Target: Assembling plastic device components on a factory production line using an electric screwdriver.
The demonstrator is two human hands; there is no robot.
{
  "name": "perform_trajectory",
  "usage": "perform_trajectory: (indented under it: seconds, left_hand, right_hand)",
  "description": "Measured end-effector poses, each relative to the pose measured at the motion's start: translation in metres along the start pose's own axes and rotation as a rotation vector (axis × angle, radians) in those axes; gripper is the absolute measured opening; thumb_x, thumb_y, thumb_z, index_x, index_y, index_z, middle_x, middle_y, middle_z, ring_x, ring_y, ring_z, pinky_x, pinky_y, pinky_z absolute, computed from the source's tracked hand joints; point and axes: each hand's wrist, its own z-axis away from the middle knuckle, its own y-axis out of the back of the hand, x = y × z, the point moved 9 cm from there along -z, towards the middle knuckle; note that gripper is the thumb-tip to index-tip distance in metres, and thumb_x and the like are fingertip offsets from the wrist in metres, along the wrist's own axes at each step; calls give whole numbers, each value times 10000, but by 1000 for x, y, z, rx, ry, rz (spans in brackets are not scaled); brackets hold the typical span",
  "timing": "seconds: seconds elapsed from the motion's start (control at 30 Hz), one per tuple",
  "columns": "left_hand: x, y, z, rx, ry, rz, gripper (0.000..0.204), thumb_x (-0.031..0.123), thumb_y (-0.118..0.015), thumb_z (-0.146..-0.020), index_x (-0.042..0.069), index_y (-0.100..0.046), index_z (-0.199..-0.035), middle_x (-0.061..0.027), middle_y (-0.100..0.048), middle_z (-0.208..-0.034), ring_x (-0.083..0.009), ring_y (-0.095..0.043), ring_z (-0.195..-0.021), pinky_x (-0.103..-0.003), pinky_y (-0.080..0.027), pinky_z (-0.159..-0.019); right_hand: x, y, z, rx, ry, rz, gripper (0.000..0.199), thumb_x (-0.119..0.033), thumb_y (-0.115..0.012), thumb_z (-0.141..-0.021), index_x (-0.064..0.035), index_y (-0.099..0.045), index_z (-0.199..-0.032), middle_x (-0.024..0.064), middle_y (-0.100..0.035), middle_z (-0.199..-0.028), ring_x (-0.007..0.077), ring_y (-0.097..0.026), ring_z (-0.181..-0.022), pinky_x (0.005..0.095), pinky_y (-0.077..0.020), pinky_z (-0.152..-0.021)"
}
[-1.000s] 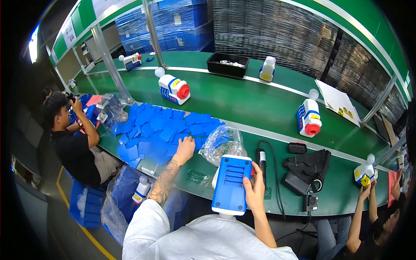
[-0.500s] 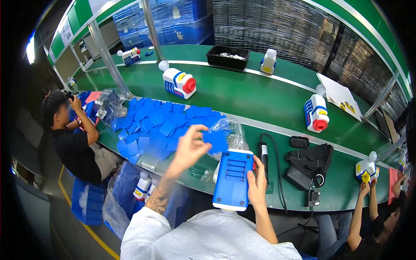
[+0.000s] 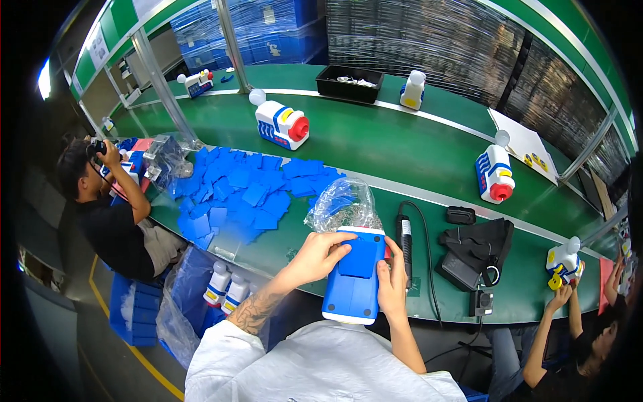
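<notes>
My right hand (image 3: 394, 285) grips the side of a blue-and-white plastic toy (image 3: 349, 298), its blue underside with dark round feet turned up. A flat blue battery cover (image 3: 358, 260) lies over the slotted recess on that underside. At the cover's upper left edge, my left hand (image 3: 313, 260) presses it with thumb and fingers closed. Whether the cover sits flush, I cannot tell. Beyond the toy lies a clear plastic bag (image 3: 345, 204). Many more blue covers (image 3: 234, 187) are spread in a pile to the left.
A corded black tool (image 3: 404, 238) and a black pouch (image 3: 475, 244) lie right of the toy. Similar toys (image 3: 282, 125) stand on the green conveyor (image 3: 388, 144). A lined blue bin (image 3: 194, 288) holds more toys at lower left. People sit at both sides.
My left hand has brought the blue cover down and rightward onto the toy's recess, hiding its slots. The toys on the conveyor have shifted slightly right.
</notes>
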Motion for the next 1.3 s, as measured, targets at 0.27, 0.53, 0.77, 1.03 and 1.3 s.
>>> perform_trajectory:
  seconds: [0.27,0.53,0.77,1.03,1.3]
  left_hand:
    - [-13,-11,-6,-48,145,45,238,102,-570,-806,-11,-607,-1013,-125,-619,-668,-131,-575,-564,-282,-457,-539]
    - [-25,-5,0,104,151,126,217,108,-587,-826,-12,-610,-1006,-8,-536,-602,-38,-434,-542,-231,-376,-471]
    - [-22,-6,-1,65,183,68,214,111,-585,-821,-4,-614,-999,-7,-507,-562,-39,-412,-507,-226,-352,-449]
    - [-2,-2,-3,64,133,-17,241,123,-583,-790,7,-619,-998,-169,-591,-636,-192,-544,-493,-318,-438,-497]
    - [3,-7,9,138,-94,-372,286,117,-617,-776,82,-619,-1060,-144,-519,-1063,-225,-517,-910,-324,-450,-712]
  right_hand:
    - [9,2,-2,12,-30,-108,437,-255,-476,-890,-26,-400,-1255,141,-448,-1224,225,-479,-1071,341,-406,-877]
    - [10,-1,-2,-9,-44,-93,444,-225,-484,-892,-3,-380,-1262,148,-431,-1242,204,-480,-1057,331,-420,-872]
    - [10,0,-1,1,-43,-140,445,-209,-494,-882,-5,-385,-1262,143,-444,-1223,200,-476,-1043,325,-399,-887]
    - [7,0,-1,1,-52,-130,446,-203,-503,-877,0,-389,-1258,139,-446,-1225,204,-468,-1066,323,-382,-910]
    - [7,2,-1,-2,-37,-96,453,-203,-514,-871,-18,-387,-1264,157,-439,-1238,222,-468,-1090,333,-390,-900]
